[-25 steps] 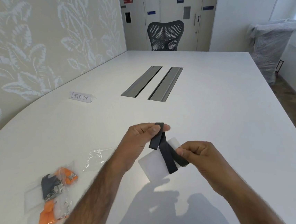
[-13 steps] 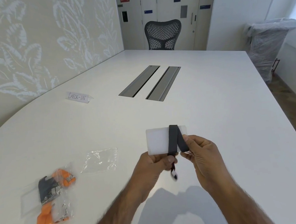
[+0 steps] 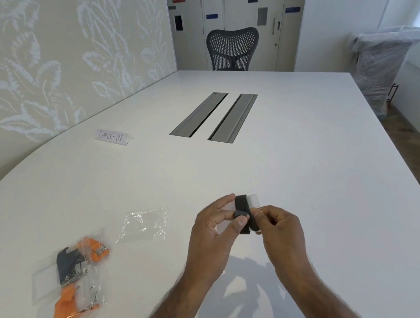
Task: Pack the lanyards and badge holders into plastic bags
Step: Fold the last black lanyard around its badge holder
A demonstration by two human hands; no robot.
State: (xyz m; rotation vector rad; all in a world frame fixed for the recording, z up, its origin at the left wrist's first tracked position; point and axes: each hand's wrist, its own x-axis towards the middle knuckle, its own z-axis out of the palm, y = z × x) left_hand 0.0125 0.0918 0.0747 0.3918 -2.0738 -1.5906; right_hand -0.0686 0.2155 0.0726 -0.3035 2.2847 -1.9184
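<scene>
While wrapped, lanyard pinched between both hands' fingers.

Empty bag lies behind 2 filled bags.

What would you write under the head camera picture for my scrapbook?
Two hands, left and right, wrap a black lanyard around a clear badge holder beside an empty plastic bag.

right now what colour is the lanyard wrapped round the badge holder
Black, seen best in the head view: the lanyard wraps the translucent white badge holder.
</scene>
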